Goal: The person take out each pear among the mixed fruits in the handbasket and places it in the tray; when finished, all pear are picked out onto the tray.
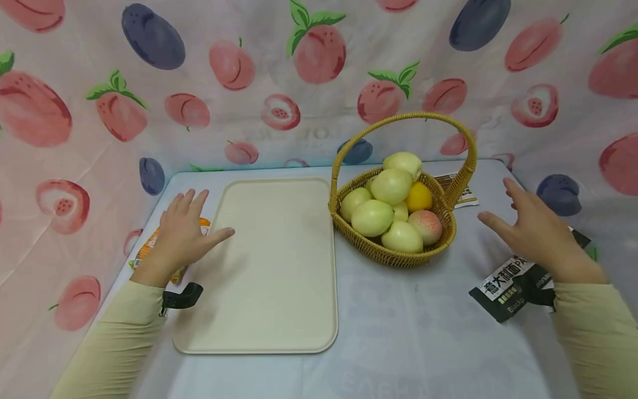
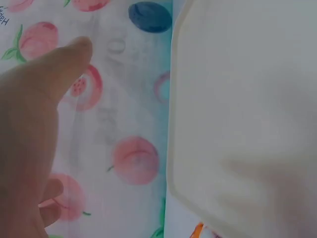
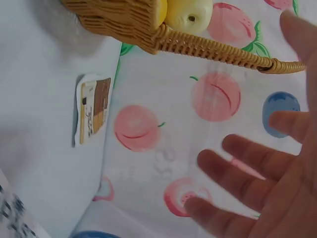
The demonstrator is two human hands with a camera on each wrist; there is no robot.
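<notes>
My left hand [image 1: 181, 233] is held with spread fingers over the left edge of a cream tray [image 1: 279, 266], with nothing in it. To the right, my right hand [image 1: 540, 233] hovers above a dark packet [image 1: 508, 288] with white lettering, its fingers apart and holding nothing. Between the hands, nearest the right one, stands a wicker basket [image 1: 394, 259] with a tall arched handle. Inside it are several pale green fruits [image 1: 372, 218], a yellow-orange fruit [image 1: 420, 197] and a pinkish peach [image 1: 426, 226]. In the right wrist view, the fingers [image 3: 237, 183] are loosely bent.
An orange packet [image 1: 149, 244] lies partly hidden beneath the left hand. Behind the basket is a brown and white packet [image 1: 466, 194]. A fruit-print curtain [image 1: 199, 138] rises along the back and sides of the white-covered table [image 1: 399, 332].
</notes>
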